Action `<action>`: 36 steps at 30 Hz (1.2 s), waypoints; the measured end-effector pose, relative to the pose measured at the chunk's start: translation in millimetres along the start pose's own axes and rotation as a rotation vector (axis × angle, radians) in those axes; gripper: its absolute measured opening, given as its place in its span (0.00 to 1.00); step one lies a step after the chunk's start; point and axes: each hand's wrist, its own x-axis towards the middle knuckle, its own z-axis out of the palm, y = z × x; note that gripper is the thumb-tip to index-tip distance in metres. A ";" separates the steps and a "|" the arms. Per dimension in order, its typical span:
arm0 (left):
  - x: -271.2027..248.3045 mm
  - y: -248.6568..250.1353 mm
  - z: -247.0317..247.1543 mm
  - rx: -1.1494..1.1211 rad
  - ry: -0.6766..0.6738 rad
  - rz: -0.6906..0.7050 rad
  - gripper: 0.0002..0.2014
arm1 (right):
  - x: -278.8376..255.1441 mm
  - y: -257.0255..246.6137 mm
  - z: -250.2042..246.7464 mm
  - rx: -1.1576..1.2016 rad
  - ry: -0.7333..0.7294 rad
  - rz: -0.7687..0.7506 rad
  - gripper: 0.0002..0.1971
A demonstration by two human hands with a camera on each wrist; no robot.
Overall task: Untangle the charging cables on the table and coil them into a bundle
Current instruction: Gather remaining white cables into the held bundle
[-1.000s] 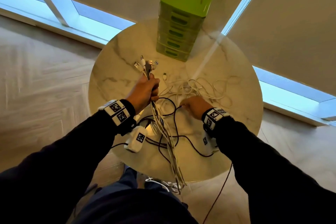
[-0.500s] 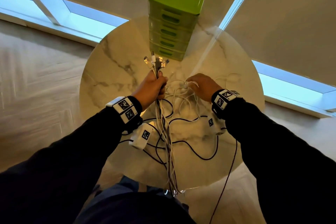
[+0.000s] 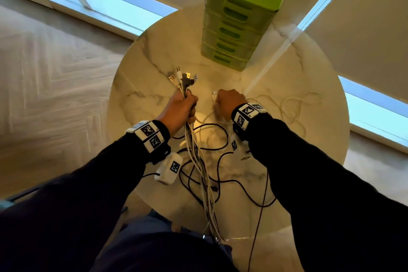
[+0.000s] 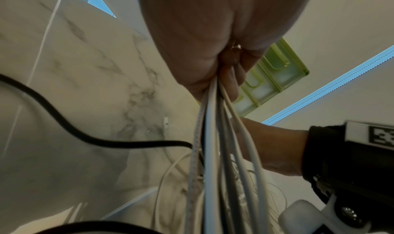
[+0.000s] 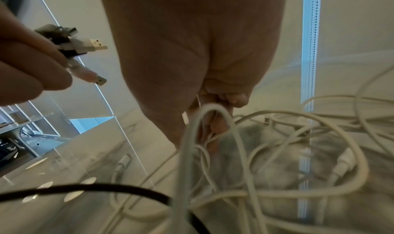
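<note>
- Left hand [image 3: 181,107]: fist wrapped around a gathered sheaf of cables [image 3: 198,161], just left of table centre; plug ends [image 3: 183,78] fan out beyond the knuckles toward 12 o'clock, tails trail to 6 o'clock and over the table [image 3: 136,86] edge.
- Right hand [image 3: 229,100]: just beside the left at 3 o'clock, fingers curled, pinching a white cable [image 5: 204,119] out of the pile.
- Loose white tangle [image 3: 287,106]: at 3 o'clock, still knotted.
- Black cables [image 3: 231,181]: looped near 6 o'clock, uncollected.
- Green drawer unit [image 3: 234,28]: at 12 o'clock.
- Progress, judged: several ends aligned; remaining strands unsorted, coiling not yet begun.
</note>
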 end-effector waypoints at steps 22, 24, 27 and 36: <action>-35.9 19.8 43.8 -0.119 -0.030 0.028 0.40 | -122.4 -17.8 -61.1 0.503 0.648 -0.286 0.08; -42.0 20.9 48.9 -0.119 -0.065 0.075 0.37 | -129.4 -25.6 -52.9 0.429 0.598 -0.315 0.11; -50.1 25.1 56.3 -0.091 -0.076 0.122 0.26 | -136.6 -33.0 -50.7 0.538 0.565 -0.282 0.12; -62.0 30.3 56.0 -0.061 -0.095 0.182 0.30 | -158.1 -39.4 -63.1 0.564 0.460 -0.294 0.06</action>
